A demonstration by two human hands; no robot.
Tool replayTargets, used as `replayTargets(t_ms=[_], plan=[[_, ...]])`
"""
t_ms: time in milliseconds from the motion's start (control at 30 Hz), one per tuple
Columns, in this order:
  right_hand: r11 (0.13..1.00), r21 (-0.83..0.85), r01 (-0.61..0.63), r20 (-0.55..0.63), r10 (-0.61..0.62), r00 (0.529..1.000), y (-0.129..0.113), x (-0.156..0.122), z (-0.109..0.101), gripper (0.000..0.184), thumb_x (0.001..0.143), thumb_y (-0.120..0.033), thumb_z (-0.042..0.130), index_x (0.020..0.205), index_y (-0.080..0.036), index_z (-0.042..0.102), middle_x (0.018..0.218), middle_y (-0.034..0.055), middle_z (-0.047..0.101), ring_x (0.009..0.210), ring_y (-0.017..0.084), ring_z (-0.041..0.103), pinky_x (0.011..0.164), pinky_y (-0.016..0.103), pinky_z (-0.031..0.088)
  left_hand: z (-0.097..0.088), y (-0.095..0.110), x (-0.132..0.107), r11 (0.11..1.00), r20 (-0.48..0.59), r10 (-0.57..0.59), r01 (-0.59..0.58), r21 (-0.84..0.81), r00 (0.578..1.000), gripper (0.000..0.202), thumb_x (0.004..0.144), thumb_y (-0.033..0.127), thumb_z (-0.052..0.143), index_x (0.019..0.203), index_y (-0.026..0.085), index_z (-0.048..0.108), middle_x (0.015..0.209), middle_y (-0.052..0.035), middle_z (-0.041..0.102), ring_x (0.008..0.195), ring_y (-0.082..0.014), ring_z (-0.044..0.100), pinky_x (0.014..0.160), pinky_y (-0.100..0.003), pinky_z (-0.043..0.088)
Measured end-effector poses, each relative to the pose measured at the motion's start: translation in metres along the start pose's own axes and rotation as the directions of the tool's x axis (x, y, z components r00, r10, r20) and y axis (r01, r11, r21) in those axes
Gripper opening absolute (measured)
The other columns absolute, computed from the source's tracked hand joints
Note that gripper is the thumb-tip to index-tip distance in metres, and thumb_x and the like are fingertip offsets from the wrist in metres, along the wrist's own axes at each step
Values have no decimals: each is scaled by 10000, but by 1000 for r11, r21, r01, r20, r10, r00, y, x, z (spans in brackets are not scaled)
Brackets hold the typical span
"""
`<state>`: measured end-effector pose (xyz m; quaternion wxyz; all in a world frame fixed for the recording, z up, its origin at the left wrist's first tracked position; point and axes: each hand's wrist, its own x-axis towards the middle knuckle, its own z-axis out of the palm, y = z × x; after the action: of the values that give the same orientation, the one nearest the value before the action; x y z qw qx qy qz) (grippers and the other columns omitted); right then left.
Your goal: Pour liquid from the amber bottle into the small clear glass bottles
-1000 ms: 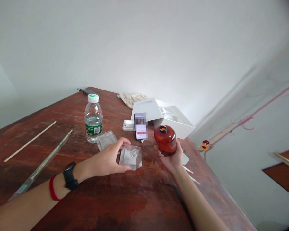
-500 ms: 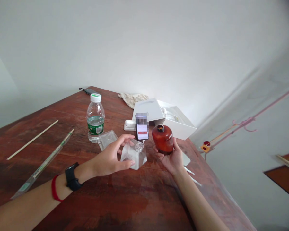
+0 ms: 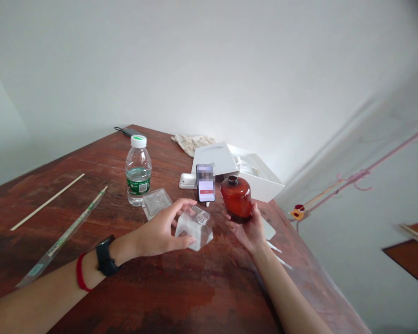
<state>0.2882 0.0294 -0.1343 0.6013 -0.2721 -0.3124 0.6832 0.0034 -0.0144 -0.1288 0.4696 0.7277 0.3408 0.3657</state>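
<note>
My left hand (image 3: 160,229) is wrapped round a clear square glass bottle (image 3: 195,228) with a threaded neck, tilted toward the right just above the wooden table (image 3: 181,297). My right hand (image 3: 249,229) cups a round red-brown bottle (image 3: 236,198) from below and holds it upright, its dark open neck at the top. The two bottles are a short gap apart. A clear square lid-like piece (image 3: 156,202) lies on the table just behind my left hand. A black watch and a red band are on my left wrist.
A water bottle (image 3: 138,171) with a green label stands behind. A phone (image 3: 205,183) leans by a small white case (image 3: 187,181) and an open white box (image 3: 244,170). A cloth (image 3: 192,142), a thin stick (image 3: 47,202) and a wrapped long item (image 3: 61,239) lie on the table. The table's edge runs along the right.
My left hand has lifted and tilted the clear bottle toward the red-brown one. My right hand turned the red-brown bottle more upright and moved it slightly left.
</note>
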Motion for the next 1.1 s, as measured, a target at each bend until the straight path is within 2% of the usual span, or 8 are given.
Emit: replayTargets(t_ms=[233, 367, 467, 667, 800, 900, 1000, 1100], plan=[[1000, -19, -12, -3, 12, 1000, 1, -1, 0, 505, 620, -479, 943, 1008, -235, 732, 908, 57, 765, 623, 159, 607, 396, 195, 436, 0, 2, 1, 999, -15, 32, -32, -6, 999, 731, 852, 369, 786, 1474, 268, 417, 1385, -123, 619, 1203, -307, 669, 973, -441, 571], [1000, -29, 7, 19, -7, 1000, 2, -1, 0, 450, 665, -440, 912, 1025, -239, 732, 923, 61, 771, 630, 163, 614, 396, 194, 420, -1, 6, 2, 999, -19, 25, -25, -40, 1000, 714, 861, 355, 772, 1468, 261, 409, 1384, -123, 620, 1189, -291, 675, 972, -431, 568], [999, -46, -1, 26, 2, 1000, 0, 0, -1, 460, 661, -436, 917, 1025, -225, 732, 911, 66, 775, 633, 167, 629, 410, 194, 419, 0, 7, 2, 1000, -61, -1, -1, -28, 998, 708, 848, 365, 774, 1450, 251, 420, 1381, -129, 613, 1228, -303, 655, 981, -436, 563], [994, -99, -44, -52, 39, 998, -8, 7, -11, 503, 758, -628, 813, 1027, -210, 733, 879, 77, 796, 562, 168, 632, 397, 213, 425, 3, 1, 3, 999, -147, -43, 46, 17, 988, 718, 840, 382, 774, 1454, 250, 426, 1382, -144, 614, 1253, -328, 637, 878, -409, 594], [990, -124, -68, -71, 60, 996, -8, 8, -15, 438, 818, -587, 780, 1038, -211, 737, 825, 68, 804, 516, 173, 653, 374, 207, 422, 4, 2, 3, 998, -145, -45, 49, 30, 988, 726, 825, 377, 777, 1456, 257, 440, 1392, -134, 630, 1243, -324, 654, 917, -427, 584], [990, -132, -53, -53, 46, 998, -6, 6, -15, 389, 817, -508, 811, 1077, -225, 745, 871, 59, 825, 563, 200, 717, 411, 244, 510, 4, 6, 2, 998, -141, -42, 47, 35, 989, 731, 817, 373, 772, 1467, 259, 457, 1408, -127, 632, 1223, -317, 666, 925, -427, 581], [985, -156, -76, -43, 70, 997, -5, 4, -12, 443, 804, -484, 833, 1144, -211, 752, 999, 78, 844, 738, 253, 796, 543, 324, 628, 4, 10, 1, 999, -130, -38, 42, 28, 991, 748, 827, 374, 764, 1497, 253, 455, 1423, -124, 634, 1207, -304, 674, 953, -427, 575], [982, -180, -57, -37, 51, 998, -5, 3, -9, 466, 812, -482, 830, 1170, -194, 756, 1073, 90, 843, 832, 265, 809, 640, 360, 663, 4, 12, 1, 999, -118, -24, 26, 21, 993, 776, 838, 375, 757, 1534, 246, 439, 1440, -127, 632, 1214, -301, 673, 988, -435, 568]])
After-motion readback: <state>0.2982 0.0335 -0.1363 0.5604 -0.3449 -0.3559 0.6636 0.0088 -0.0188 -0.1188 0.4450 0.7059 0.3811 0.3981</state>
